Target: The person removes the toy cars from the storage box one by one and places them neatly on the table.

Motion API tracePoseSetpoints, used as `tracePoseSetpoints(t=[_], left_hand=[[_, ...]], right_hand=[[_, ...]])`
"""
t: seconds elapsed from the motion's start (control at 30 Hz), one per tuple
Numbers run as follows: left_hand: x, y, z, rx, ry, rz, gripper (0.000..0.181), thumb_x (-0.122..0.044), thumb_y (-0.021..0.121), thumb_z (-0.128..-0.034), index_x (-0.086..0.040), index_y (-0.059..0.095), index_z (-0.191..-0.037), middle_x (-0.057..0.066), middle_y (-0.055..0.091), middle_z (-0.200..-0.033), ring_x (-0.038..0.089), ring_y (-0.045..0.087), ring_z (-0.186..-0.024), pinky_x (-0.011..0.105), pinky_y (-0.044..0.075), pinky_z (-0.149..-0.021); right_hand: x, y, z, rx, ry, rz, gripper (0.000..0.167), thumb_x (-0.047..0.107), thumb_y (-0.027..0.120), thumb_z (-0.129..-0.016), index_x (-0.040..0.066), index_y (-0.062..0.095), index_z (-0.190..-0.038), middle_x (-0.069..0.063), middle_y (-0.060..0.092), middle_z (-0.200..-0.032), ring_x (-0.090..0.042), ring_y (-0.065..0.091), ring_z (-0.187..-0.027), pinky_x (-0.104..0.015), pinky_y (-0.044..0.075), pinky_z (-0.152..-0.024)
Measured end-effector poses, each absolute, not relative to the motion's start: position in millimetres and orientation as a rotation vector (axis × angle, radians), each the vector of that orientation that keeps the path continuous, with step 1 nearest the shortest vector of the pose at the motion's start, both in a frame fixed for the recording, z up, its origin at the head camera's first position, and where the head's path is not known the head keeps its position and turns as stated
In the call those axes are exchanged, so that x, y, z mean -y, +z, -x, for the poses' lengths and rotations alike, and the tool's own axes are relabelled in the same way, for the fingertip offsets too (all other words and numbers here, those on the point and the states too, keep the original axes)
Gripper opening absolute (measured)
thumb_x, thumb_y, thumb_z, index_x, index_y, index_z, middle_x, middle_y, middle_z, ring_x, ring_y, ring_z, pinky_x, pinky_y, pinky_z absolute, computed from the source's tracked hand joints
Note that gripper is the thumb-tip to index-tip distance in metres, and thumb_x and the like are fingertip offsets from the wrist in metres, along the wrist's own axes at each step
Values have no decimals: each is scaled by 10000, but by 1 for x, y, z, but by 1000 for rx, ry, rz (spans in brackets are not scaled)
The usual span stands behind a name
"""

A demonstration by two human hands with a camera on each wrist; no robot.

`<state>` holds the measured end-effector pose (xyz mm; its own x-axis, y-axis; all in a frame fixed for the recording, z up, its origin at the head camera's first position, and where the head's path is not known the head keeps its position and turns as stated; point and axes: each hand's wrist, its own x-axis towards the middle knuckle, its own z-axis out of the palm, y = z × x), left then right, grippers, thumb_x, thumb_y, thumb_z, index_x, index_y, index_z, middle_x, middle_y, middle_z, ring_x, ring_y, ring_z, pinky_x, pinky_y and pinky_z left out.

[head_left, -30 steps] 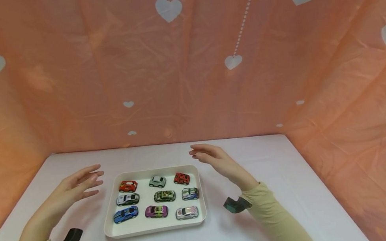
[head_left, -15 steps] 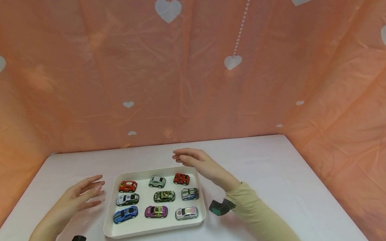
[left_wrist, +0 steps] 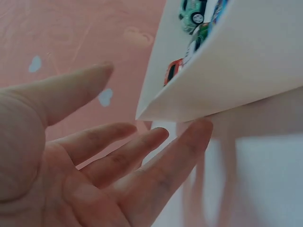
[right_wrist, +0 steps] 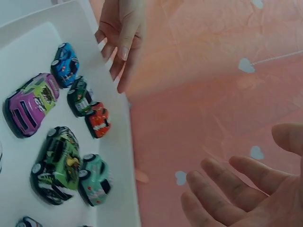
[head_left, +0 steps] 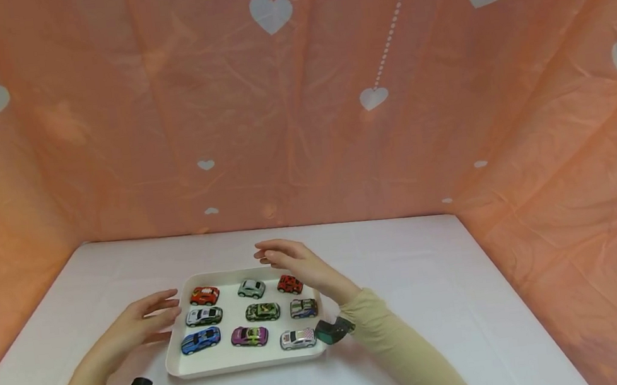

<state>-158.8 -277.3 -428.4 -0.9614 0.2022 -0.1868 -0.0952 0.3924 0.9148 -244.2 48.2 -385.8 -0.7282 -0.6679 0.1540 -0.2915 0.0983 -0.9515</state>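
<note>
Up on the head, we're looking forward and down, the widest and farthest-back view, taking in the tabletop (head_left: 409, 270), the whole tray (head_left: 248, 369), the left hand (head_left: 130, 330), the right hand (head_left: 300, 266) and the curtain (head_left: 248, 117) behind. Down to the left wrist: close in, low, rolled sideways, peering past its palm at the tray's outer wall. Over at the right wrist, near and rolled too, facing across the tray toward the left hand. Both wrist views share the mint car (right_wrist: 94, 179).
</note>
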Motion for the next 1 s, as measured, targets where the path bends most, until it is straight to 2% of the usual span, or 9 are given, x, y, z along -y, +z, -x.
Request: tracePoseSetpoints(t=[0.13,0.4,0.57,0.87,1.0], left_hand=[[274,-431,160,-2429,1515,-68,686,-227,605,-950,117,256,-1429,387,350,-1362,492,475,-1168,455,528,-782],[271,-438,159,-2479,1469,-21,658,-146,631,-925,110,285,-1423,367,414,-1319,436,542,-1101,418,545,-730],[270,-439,158,-2483,1469,-7,661,-142,643,-917,99,297,-1425,361,426,-1313,353,584,-1040,372,545,-677],[270,-437,160,-2491,1482,-12,647,-103,643,-908,113,304,-1415,367,433,-1302,303,600,-984,355,541,-644],[270,-437,160,-2491,1480,0,645,-103,645,-906,112,309,-1413,370,437,-1293,274,607,-933,354,539,-633]], right_hand=[[-35,-390,247,-2083,-1634,943,372,176,440,-1029,19,491,-1363,-164,576,-1278,-251,544,-1180,-279,394,-990],[-16,-394,250,-2202,-1395,974,369,267,497,-1006,110,546,-1336,-13,603,-1261,-77,537,-1145,-256,406,-955],[-9,-395,255,-2177,-1388,975,369,257,507,-1002,103,549,-1335,-21,599,-1272,-81,548,-1127,-242,430,-921],[8,-403,266,-2138,-1428,925,369,240,541,-983,103,560,-1325,-11,631,-1204,-57,569,-1057,-225,456,-867],[18,-409,266,-2112,-1419,952,370,188,543,-981,56,551,-1326,-64,643,-1178,-60,581,-1016,-228,466,-847]])
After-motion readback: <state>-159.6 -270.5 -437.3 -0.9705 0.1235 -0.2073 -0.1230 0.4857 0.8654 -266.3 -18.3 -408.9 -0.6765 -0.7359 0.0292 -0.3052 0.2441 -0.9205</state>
